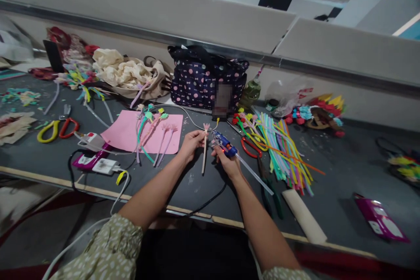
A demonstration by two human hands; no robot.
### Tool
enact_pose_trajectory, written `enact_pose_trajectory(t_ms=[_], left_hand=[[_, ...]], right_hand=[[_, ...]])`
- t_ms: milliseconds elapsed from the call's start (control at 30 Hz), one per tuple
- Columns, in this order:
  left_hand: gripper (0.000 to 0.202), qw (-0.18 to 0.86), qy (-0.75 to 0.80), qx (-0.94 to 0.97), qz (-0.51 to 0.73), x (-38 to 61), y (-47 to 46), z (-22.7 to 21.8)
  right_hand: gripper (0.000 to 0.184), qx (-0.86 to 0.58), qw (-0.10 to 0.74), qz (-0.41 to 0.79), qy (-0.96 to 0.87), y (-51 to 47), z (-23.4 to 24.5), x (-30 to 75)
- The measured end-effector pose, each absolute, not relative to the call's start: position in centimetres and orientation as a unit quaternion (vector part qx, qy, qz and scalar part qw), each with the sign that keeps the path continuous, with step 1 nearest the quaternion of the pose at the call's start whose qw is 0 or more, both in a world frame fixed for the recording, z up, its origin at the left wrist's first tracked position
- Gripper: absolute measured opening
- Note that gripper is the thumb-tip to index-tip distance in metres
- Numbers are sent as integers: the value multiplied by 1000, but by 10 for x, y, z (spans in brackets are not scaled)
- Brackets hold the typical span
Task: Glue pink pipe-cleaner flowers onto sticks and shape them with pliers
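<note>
Between the fingers of my left hand is a pipe-cleaner flower, its pink petals at the top and its pale stem hanging down. My right hand grips a blue glue gun, whose nozzle points toward the flower. A long translucent glue stick sticks out of the gun's back end. Left of my hands, several finished pipe-cleaner flowers lie on a pink sheet.
Right of my hands are red-handled pliers, a heap of coloured pipe cleaners and a pale roll. Scissors and a power strip lie left. A dark patterned bag stands behind.
</note>
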State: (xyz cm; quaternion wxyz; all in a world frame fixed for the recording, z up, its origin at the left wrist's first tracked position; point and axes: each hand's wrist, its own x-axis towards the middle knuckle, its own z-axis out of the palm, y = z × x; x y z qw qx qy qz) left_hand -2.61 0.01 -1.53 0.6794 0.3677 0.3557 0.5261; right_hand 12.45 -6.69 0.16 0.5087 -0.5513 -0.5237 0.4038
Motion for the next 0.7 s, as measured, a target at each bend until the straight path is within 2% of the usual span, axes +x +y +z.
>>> enact_pose_trajectory(t_ms=[700], left_hand=[[33, 656, 362, 405, 523, -24, -2, -13]], right_hand=[[34, -553, 499, 385, -544, -65, -5, 126]])
